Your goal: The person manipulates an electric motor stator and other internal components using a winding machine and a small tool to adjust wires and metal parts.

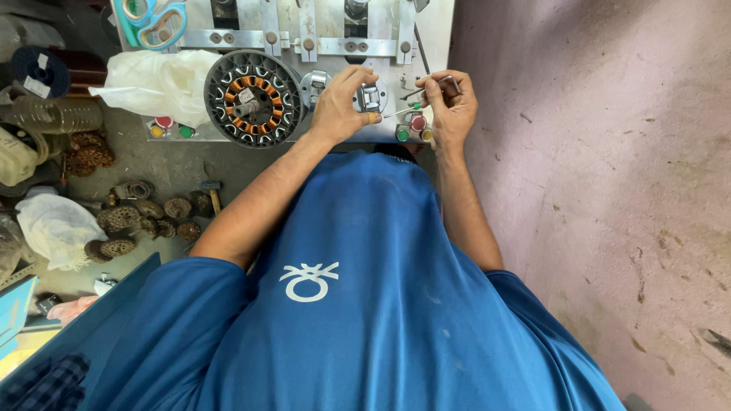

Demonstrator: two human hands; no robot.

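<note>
Crosswise ran the thin screwdriver [402, 111], its long axis nearly level, its tip pointing left toward the small round metal fitting [368, 97] and its handle end lost inside the right hand [451, 103], whose fingers were pinched shut around it. Just left of that tip, the left hand [340, 103] was clamped on the fitting, thumb and fingers covering most of it on the metal counter [434, 30]. Beside it lay the round motor stator [253, 99] with copper windings.
</note>
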